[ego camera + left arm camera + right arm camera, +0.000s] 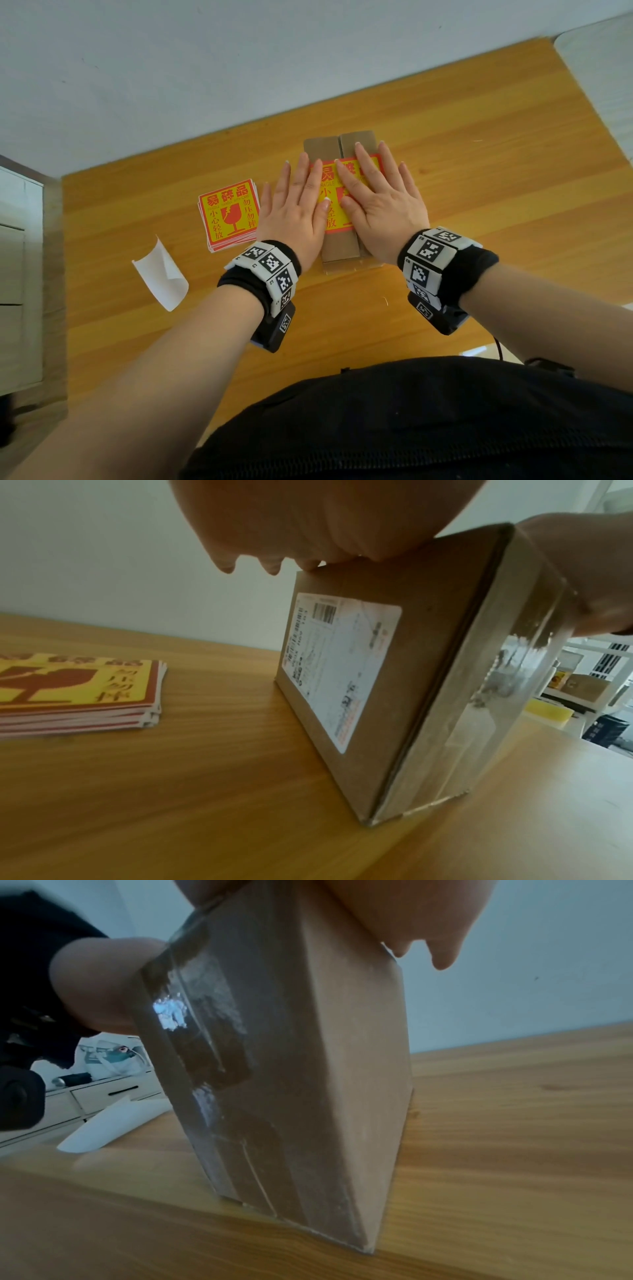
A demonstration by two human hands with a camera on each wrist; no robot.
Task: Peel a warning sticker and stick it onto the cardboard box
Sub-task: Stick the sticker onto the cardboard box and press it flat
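Observation:
A brown cardboard box point(339, 246) stands on the wooden table in the middle of the head view. A red and yellow warning sticker point(331, 214) lies flat on its top. My left hand point(299, 202) presses on the sticker's left part with straight, spread fingers. My right hand point(380, 198) lies flat over the sticker's right part, its fingers reaching the box's far end. In the left wrist view the box point(383, 669) shows a white shipping label point(339, 664) on its side. The right wrist view shows the box point(308, 1069) with clear tape on its end.
A stack of the same warning stickers point(230, 214) lies left of the box. A curled white backing paper point(162, 274) lies nearer the table's left edge. A white drawer unit point(17, 274) stands beside the table on the left.

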